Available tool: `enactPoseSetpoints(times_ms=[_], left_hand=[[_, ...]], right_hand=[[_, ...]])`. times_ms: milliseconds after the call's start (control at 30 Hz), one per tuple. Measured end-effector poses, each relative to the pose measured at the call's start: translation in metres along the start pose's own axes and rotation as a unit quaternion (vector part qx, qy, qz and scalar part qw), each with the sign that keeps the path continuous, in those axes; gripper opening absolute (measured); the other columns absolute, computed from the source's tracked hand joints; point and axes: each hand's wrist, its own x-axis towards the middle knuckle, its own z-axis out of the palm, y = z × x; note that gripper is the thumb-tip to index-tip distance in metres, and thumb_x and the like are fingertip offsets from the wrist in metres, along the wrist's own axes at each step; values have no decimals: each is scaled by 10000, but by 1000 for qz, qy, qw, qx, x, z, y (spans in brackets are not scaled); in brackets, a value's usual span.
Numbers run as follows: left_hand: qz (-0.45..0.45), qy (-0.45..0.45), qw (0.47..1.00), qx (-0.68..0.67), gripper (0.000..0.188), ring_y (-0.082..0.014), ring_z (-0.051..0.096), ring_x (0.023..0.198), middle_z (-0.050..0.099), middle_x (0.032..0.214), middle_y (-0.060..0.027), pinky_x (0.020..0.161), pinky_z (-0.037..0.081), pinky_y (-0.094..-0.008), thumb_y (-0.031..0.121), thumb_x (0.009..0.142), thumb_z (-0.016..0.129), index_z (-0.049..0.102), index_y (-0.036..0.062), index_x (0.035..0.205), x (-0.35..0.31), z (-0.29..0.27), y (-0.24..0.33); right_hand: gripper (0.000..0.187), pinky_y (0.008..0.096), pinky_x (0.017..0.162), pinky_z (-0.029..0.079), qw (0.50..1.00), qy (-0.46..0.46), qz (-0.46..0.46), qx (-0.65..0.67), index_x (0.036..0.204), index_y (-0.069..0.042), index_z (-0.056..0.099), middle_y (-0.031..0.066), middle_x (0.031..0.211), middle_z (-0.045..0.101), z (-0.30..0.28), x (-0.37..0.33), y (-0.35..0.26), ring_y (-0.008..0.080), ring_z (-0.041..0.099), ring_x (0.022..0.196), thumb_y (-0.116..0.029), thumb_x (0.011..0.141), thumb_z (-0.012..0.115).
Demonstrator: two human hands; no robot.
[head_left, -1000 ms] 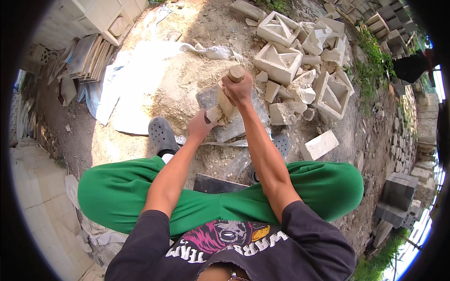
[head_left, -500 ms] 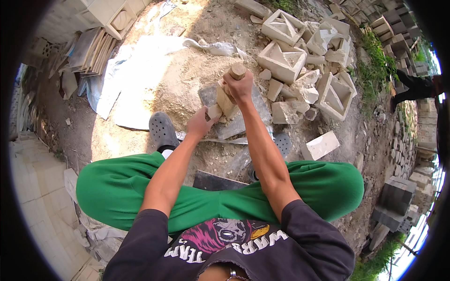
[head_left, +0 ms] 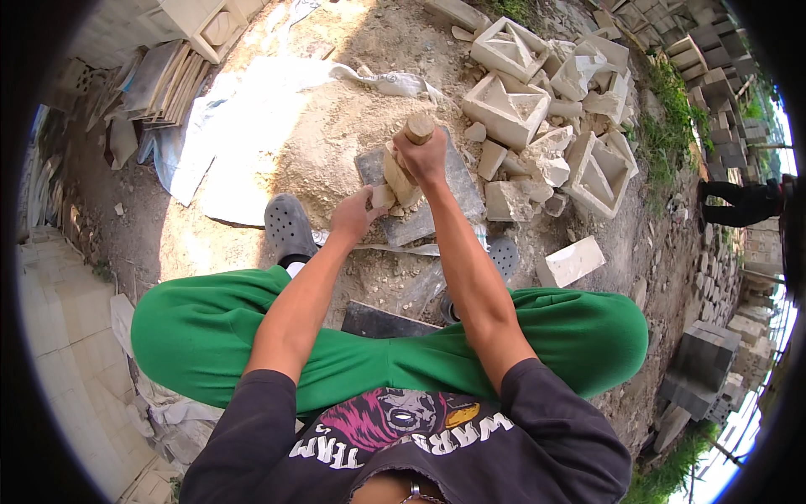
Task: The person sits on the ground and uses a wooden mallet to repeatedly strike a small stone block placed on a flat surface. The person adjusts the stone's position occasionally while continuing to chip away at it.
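My right hand (head_left: 424, 158) is closed around a thick, round-ended wooden tool (head_left: 419, 126); its lower part is hidden by the hand. My left hand (head_left: 351, 215) grips a small pale block (head_left: 383, 196) between thumb and fingers. This block rests against a longer, yellowish dusty piece (head_left: 403, 181) standing just below my right fist. Whether that piece is joined to the tool I cannot tell. Beneath them lies a grey flat slab (head_left: 460, 195), beside a heap of pale powder (head_left: 311, 160).
Several pale cast blocks with triangular hollows (head_left: 507, 109) and broken chunks pile up at the far right. A pale brick (head_left: 572, 261) lies near my right knee. Stacked boards (head_left: 164, 84) stand far left. Another person in dark clothes (head_left: 739, 203) is at the right edge.
Both my hands have shifted very slightly left, along with the whole view. My grips look the same. The person at the right edge has moved a little nearer.
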Motion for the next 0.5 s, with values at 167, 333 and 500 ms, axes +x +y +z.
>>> enactPoseSetpoints(times_ms=[167,333,500], left_hand=[[51,32,997,43,572,-351,616,1039,621,1039,-146,839,499,-438,396,844,751,601,110,1316,-4,9,-12],[77,19,996,29,426,-341,636,977,641,1036,-147,815,503,-431,326,857,745,681,55,1180,-1,11,-17],[100,29,995,-11,302,-336,655,930,677,1035,-136,814,507,-420,292,870,728,745,48,1047,4,13,-12]], right_hand=[[161,295,592,483,998,3,-37,51,763,-26,601,35,664,618,-7,10,-40,112,569,610,-110,696,720],[167,312,601,498,998,-3,-68,3,768,-31,618,66,672,635,-2,10,-54,142,593,605,-131,683,721],[178,351,625,510,998,-42,-5,-54,752,-40,615,86,675,648,9,9,-7,194,622,628,-160,677,724]])
